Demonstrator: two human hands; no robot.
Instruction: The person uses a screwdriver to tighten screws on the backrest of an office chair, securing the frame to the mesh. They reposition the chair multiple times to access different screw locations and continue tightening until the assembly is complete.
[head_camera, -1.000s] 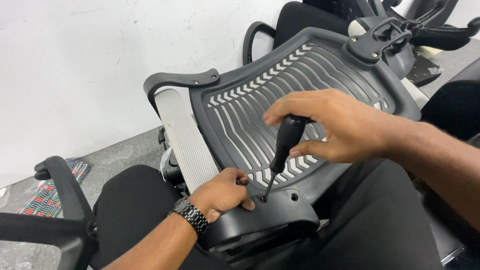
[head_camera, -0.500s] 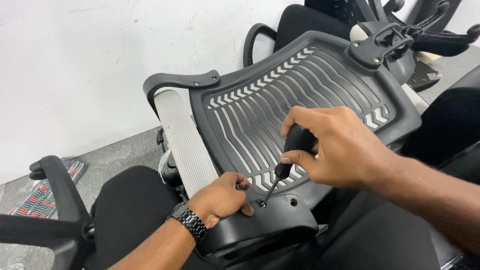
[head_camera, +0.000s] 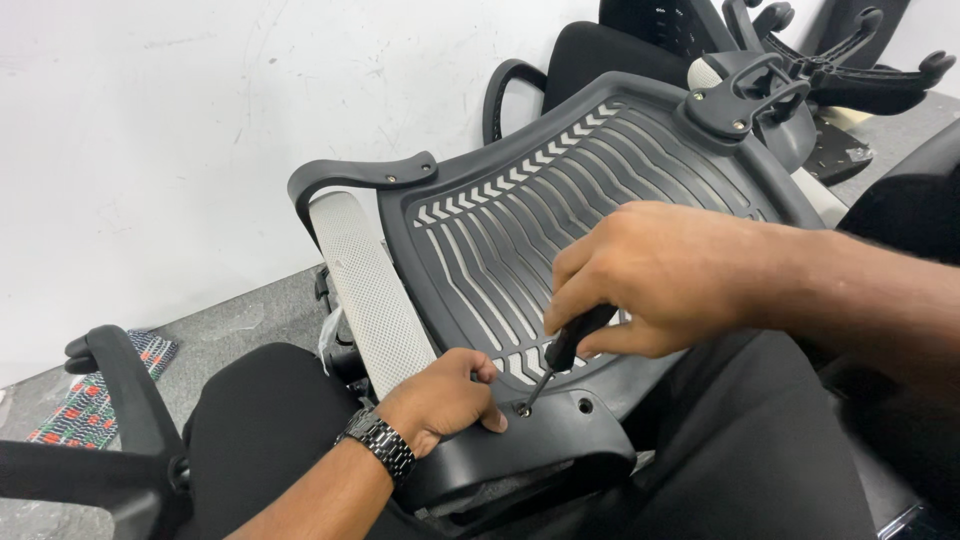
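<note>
Black-handled screwdriver (head_camera: 562, 352) tip-down on screw (head_camera: 523, 408)

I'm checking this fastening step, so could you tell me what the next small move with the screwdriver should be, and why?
Probably another turn of the screwdriver: the right hand grips its handle, its tip sits in the screw on the black bracket, and the left hand steadies the bracket beside it.
</note>
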